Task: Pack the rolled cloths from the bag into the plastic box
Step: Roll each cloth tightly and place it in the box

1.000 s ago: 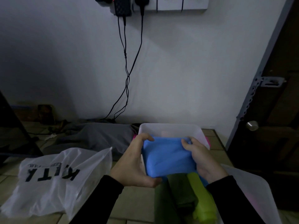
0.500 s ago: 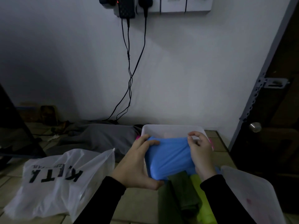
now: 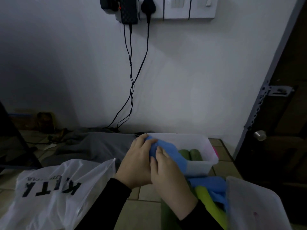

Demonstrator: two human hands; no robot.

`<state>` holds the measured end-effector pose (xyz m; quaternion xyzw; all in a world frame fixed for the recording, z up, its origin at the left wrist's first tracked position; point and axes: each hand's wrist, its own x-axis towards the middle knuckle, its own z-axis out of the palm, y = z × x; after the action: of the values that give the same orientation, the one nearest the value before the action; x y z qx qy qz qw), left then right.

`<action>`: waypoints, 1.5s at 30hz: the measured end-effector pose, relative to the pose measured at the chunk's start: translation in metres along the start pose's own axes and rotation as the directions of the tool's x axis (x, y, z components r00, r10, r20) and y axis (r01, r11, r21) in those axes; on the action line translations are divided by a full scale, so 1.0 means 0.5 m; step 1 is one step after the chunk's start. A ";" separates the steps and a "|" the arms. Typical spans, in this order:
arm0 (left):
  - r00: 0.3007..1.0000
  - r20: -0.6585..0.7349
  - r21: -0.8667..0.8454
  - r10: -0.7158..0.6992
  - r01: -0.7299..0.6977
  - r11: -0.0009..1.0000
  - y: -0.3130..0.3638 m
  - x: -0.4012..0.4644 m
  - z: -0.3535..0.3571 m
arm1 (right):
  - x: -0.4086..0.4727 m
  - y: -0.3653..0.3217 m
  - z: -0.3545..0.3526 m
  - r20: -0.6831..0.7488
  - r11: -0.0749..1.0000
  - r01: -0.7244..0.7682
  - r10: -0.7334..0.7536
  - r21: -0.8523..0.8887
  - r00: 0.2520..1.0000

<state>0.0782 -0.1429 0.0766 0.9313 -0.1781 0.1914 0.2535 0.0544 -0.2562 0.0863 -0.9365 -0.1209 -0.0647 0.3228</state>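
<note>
A blue cloth (image 3: pixel 172 152) lies over the near left corner of the white plastic box (image 3: pixel 207 147). My left hand (image 3: pixel 135 161) grips its left end at the box's corner. My right hand (image 3: pixel 167 175) holds the same cloth from the near side, fingers curled on it. Two dark green rolled cloths (image 3: pixel 191 154) lie inside the box. More cloths, a blue one (image 3: pixel 211 184) and a yellow-green one (image 3: pixel 207 201), lie on the floor in front of the box. The white plastic bag (image 3: pixel 49 193) with black letters lies at the lower left.
A translucent lid (image 3: pixel 255 205) lies at the lower right. Grey fabric (image 3: pixel 93 145) is spread on the tiled floor behind the bag. Black cables (image 3: pixel 131 77) hang down the white wall. A dark door (image 3: pixel 282 130) with a round knob stands at the right.
Both hands have carried the blue cloth forward and to the left, down onto the box's near left corner. My right hand has shifted from the cloth's right end to beside my left hand.
</note>
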 end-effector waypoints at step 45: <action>0.966 0.256 -0.845 -0.040 0.244 0.475 0.032 0.024 0.073 | 0.036 0.090 -0.035 0.469 -0.411 -0.379 0.142 0.829 0.872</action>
<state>0.0913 -0.1782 0.0590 0.7005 -0.1965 -0.0416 0.6848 0.0829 -0.2980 0.0773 -0.2781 0.0860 0.2097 0.9334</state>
